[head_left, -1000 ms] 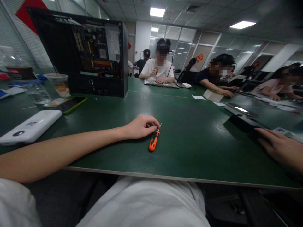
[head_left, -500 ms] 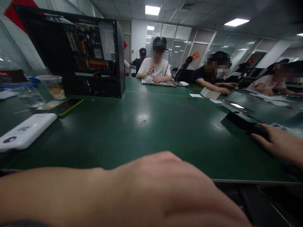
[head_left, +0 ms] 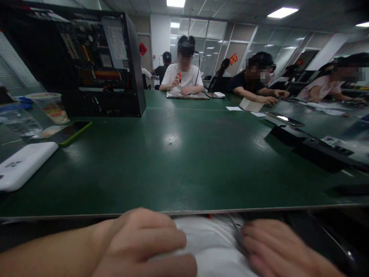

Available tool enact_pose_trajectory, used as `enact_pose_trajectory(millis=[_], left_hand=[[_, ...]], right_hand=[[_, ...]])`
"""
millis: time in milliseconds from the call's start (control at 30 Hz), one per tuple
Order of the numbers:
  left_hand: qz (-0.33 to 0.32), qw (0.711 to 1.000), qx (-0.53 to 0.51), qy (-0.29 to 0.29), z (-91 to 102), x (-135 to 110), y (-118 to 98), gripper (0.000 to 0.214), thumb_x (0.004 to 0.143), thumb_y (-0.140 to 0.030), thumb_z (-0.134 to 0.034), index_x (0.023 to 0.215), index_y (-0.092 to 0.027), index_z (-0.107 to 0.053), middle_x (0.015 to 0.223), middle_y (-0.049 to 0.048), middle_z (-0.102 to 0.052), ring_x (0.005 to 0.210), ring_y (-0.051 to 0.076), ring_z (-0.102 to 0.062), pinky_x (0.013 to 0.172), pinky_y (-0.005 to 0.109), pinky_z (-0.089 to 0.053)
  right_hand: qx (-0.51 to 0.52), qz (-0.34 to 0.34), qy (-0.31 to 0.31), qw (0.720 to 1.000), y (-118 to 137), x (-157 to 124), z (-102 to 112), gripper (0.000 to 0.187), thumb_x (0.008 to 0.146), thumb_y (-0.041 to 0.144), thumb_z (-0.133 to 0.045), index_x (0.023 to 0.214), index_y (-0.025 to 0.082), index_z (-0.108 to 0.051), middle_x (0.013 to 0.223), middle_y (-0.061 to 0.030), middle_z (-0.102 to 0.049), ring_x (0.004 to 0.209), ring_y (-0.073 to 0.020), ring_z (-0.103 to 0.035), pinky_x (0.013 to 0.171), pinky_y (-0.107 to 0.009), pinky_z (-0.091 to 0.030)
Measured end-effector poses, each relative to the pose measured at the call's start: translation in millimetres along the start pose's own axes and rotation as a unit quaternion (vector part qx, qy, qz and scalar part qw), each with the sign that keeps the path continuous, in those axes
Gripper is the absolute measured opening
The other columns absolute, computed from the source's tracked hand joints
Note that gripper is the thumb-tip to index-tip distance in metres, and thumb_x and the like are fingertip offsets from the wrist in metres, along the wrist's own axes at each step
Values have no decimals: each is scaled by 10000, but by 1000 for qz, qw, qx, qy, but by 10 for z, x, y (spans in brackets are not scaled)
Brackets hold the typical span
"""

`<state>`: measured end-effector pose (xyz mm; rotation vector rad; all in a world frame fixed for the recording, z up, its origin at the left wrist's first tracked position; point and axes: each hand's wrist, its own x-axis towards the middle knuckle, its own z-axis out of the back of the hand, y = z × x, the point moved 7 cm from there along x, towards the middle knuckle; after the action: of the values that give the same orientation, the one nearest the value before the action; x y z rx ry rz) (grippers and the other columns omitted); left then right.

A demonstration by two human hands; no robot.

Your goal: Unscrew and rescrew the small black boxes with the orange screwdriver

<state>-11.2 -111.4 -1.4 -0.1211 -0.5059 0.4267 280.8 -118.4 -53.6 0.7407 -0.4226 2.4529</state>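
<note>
Below the table's near edge, my left hand (head_left: 144, 240) hovers over or rests on white fabric (head_left: 206, 242), its fingers curled. What lies under those fingers is hidden. Across the fabric, my right hand (head_left: 276, 246) is blurred, with fingers bent round a dark, narrow thing (head_left: 241, 243) too smeared to name. Thin dark wires (head_left: 230, 220) and a small red bit (head_left: 210, 216) show between the hands, just under the edge.
An opened black computer case (head_left: 98, 73) stands on the green table (head_left: 173, 173) at left. Near it are a plastic cup (head_left: 53, 107), a green-edged phone (head_left: 72, 132) and a white device (head_left: 27, 165). Black boxes (head_left: 319, 152) lie right. Several people sit beyond, one (head_left: 186, 77) opposite.
My right hand has left the black things at the table's right and come down in front of me. My left hand has drawn back leftward, uncovering the white fabric. The view has shifted slightly.
</note>
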Motion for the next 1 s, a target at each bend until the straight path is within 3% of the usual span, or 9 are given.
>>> enact_pose_trajectory(millis=[67, 100, 200, 300, 433, 533, 633, 800, 1000], left_hand=[[-39, 996, 74, -5, 53, 317, 126, 296, 967, -293, -492, 1169, -329, -705, 814, 31, -738, 770, 221, -668, 719, 383, -570], [-9, 993, 112, -42, 126, 461, 250, 280, 975, -246, -474, 1117, -264, -715, 858, 54, -739, 799, 218, -670, 745, 377, -559], [73, 981, 177, 5, 100, 702, 549, 286, 1018, -278, -448, 1036, -151, -704, 1005, 113, -722, 910, 246, -671, 785, 393, -533], [69, 983, 162, 44, 27, 703, 572, 286, 1026, -281, -442, 992, -161, -699, 972, 95, -714, 888, 228, -661, 782, 368, -502], [62, 986, 142, 56, -14, 660, 505, 281, 1031, -276, -440, 998, -160, -694, 1012, 94, -714, 930, 233, -653, 819, 376, -495], [64, 990, 108, 65, -21, 655, 485, 278, 1035, -285, -444, 1042, -158, -692, 1073, 98, -708, 979, 238, -645, 855, 383, -512], [49, 994, 62, 78, -23, 620, 443, 255, 1013, -327, -511, 1107, -166, -684, 1164, 106, -690, 1069, 244, -628, 936, 387, -524], [13, 994, 30, 106, -17, 521, 345, 343, 952, -370, -624, 1237, -181, -635, 1253, 119, -672, 1184, 283, -603, 1052, 423, -489], [-24, 986, -81, 147, 1, 582, 180, 568, 894, -494, -692, 1341, -171, -558, 1250, 107, -674, 1174, 259, -609, 1094, 373, -461]], right_hand=[[63, -76, 27, 995, 221, 114, -343, 329, 985, 165, -380, 1014, 193, -707, 876, -60, -761, 773, -130, -725, 717, -221, -586], [38, -118, 22, 992, 214, 145, -433, 311, 988, 161, -403, 956, 181, -712, 843, -54, -757, 737, -133, -720, 697, -227, -574], [-51, -151, 26, 987, 65, 159, -504, 281, 992, 220, -482, 858, 174, -724, 759, -59, -737, 671, -159, -703, 661, -257, -542], [-88, -114, 42, 989, 14, 147, -465, 251, 991, 277, -533, 884, 165, -730, 776, -76, -739, 634, -152, -679, 660, -253, -532], [-26, -102, 119, 987, 162, 177, -602, 255, 1000, 318, -510, 1140, 196, -684, 1060, -88, -745, 899, -213, -717, 794, -329, -573], [9, -107, 187, 976, 280, 195, -778, 351, 971, 227, -524, 1316, 195, -577, 1233, -103, -693, 1022, -235, -702, 864, -370, -579], [36, -103, 220, 969, 358, 207, -858, 404, 925, 96, -491, 1312, 193, -551, 1201, -86, -700, 974, -193, -708, 834, -310, -569], [-62, 4, 161, 985, 539, 465, -454, 328, 908, 60, -375, 1112, 161, -611, 808, -37, -704, 618, -184, -648, 590, -324, -490], [-100, 105, 74, 987, 524, 1034, 310, 404, 1007, 121, -240, 1017, 177, -640, 734, -27, -701, 565, -143, -583, 602, -328, -455]])
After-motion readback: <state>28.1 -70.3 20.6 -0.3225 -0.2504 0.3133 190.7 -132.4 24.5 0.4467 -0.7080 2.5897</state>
